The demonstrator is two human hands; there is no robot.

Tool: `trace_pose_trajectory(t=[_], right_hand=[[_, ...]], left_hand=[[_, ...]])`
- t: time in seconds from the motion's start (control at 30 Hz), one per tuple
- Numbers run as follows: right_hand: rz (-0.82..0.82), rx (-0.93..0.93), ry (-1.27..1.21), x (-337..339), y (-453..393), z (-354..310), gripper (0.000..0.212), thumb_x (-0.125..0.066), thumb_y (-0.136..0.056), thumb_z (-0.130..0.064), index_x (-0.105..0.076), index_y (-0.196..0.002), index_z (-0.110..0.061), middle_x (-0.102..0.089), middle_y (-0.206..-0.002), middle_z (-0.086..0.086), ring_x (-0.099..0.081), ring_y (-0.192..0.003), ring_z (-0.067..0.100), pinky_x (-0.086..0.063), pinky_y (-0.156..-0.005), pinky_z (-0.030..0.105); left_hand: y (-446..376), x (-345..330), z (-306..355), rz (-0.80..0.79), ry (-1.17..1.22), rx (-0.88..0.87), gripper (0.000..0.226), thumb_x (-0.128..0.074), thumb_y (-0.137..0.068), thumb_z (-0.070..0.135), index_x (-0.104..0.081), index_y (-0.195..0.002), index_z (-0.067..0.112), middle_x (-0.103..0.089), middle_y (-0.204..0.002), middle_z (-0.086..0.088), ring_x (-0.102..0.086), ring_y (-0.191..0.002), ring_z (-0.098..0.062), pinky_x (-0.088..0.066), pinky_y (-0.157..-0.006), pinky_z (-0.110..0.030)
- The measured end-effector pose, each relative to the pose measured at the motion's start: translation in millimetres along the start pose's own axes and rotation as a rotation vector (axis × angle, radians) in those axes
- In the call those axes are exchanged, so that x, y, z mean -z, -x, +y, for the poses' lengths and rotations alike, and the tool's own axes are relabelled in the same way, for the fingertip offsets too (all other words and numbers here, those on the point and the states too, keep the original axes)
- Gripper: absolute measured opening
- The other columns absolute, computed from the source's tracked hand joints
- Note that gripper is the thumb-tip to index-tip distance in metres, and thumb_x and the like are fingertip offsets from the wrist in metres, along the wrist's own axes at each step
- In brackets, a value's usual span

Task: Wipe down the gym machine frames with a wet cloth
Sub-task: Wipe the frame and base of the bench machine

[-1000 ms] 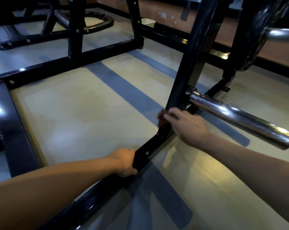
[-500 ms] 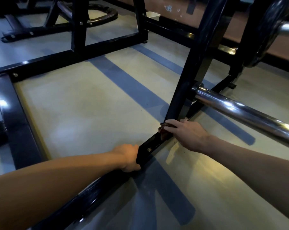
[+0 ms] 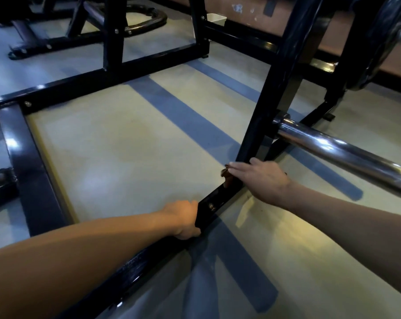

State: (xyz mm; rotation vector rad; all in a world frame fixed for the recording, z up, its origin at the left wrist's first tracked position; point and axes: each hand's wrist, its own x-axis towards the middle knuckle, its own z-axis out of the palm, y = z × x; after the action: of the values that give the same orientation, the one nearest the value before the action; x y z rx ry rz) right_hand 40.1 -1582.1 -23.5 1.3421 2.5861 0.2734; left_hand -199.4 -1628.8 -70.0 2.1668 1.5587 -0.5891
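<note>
The left hand (image 3: 183, 218) grips the black frame's floor rail (image 3: 135, 261). The right hand (image 3: 259, 178) presses a brown cloth (image 3: 226, 176) against the base of the upright post (image 3: 273, 88), just beneath a chrome bar (image 3: 337, 148) jutting rightward.

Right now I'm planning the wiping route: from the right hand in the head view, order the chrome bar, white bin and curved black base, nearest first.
From the right hand:
1. Chrome bar, just right.
2. White bin, far ahead.
3. Curved black base, far upper left, about as distant as the bin.
</note>
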Motion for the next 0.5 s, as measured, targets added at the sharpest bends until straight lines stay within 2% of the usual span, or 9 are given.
trace_pose_trajectory(t=[0.1,0.17,0.23,0.3,0.4,0.43,0.5], right_hand=[[0.279,-0.259,-0.061,27,-13,14,0.050,-0.051,-0.104,-0.024,-0.042,-0.152,-0.034,-0.042,-0.158,-0.013,-0.058,-0.103,0.025,-0.054,-0.068,0.037],[0.459,-0.386,-0.075,38,-15,24,0.048,-0.055,-0.103,-0.024,-0.047,-0.151,-0.026,-0.047,-0.154,-0.009,-0.059,-0.098,0.026,-0.055,-0.069,0.039],[0.524,-0.417,-0.051,32,-11,29,0.048,-0.057,-0.103,-0.023,-0.049,-0.151,-0.022,-0.047,-0.154,-0.006,-0.058,-0.094,0.026,-0.053,-0.067,0.038],[0.411,-0.327,0.033,19,-1,23,0.057,-0.058,-0.101,-0.018,-0.042,-0.155,-0.023,-0.038,-0.162,-0.006,-0.056,-0.094,0.027,-0.050,-0.062,0.038],[0.002,-0.058,0.032,0,6,-2,0.074,-0.044,-0.100,-0.002,-0.017,-0.164,-0.030,-0.006,-0.173,-0.011,-0.050,-0.112,0.026,-0.041,-0.062,0.033],[-0.090,-0.019,0.014,-2,6,-9,0.074,-0.042,-0.101,-0.001,-0.018,-0.163,-0.032,-0.005,-0.173,-0.013,-0.049,-0.116,0.025,-0.043,-0.064,0.034],[-0.077,-0.044,-0.001,1,1,-10,0.067,-0.045,-0.102,-0.006,-0.028,-0.159,-0.036,-0.016,-0.170,-0.015,-0.051,-0.114,0.024,-0.048,-0.069,0.035]], left_hand=[[1,1,0,0.006,0.003,-0.004,0.060,-0.067,-0.091,0.049,-0.046,-0.136,0.015,-0.061,-0.134,-0.012,-0.060,-0.122,-0.035,-0.046,-0.083,-0.032],[1,1,0,0.015,0.006,-0.014,0.058,-0.068,-0.091,0.048,-0.048,-0.135,0.017,-0.062,-0.133,-0.011,-0.061,-0.121,-0.034,-0.048,-0.085,-0.033],[1,0,-1,0.018,0.002,-0.018,0.058,-0.068,-0.090,0.049,-0.048,-0.134,0.016,-0.062,-0.133,-0.012,-0.061,-0.121,-0.034,-0.049,-0.087,-0.033],[1,-1,-2,0.010,-0.006,-0.019,0.061,-0.067,-0.090,0.051,-0.046,-0.134,0.015,-0.061,-0.133,-0.013,-0.060,-0.121,-0.035,-0.048,-0.085,-0.034],[0,0,-3,0.003,-0.007,-0.014,0.061,-0.066,-0.090,0.053,-0.044,-0.133,0.014,-0.060,-0.131,-0.013,-0.060,-0.120,-0.036,-0.046,-0.082,-0.035],[-1,0,-3,0.002,-0.008,-0.013,0.061,-0.066,-0.090,0.054,-0.044,-0.132,0.015,-0.060,-0.131,-0.012,-0.060,-0.120,-0.036,-0.047,-0.083,-0.035],[-1,1,-2,0.003,-0.018,-0.014,0.062,-0.065,-0.090,0.055,-0.044,-0.133,0.015,-0.061,-0.132,-0.012,-0.060,-0.120,-0.036,-0.048,-0.084,-0.036]])
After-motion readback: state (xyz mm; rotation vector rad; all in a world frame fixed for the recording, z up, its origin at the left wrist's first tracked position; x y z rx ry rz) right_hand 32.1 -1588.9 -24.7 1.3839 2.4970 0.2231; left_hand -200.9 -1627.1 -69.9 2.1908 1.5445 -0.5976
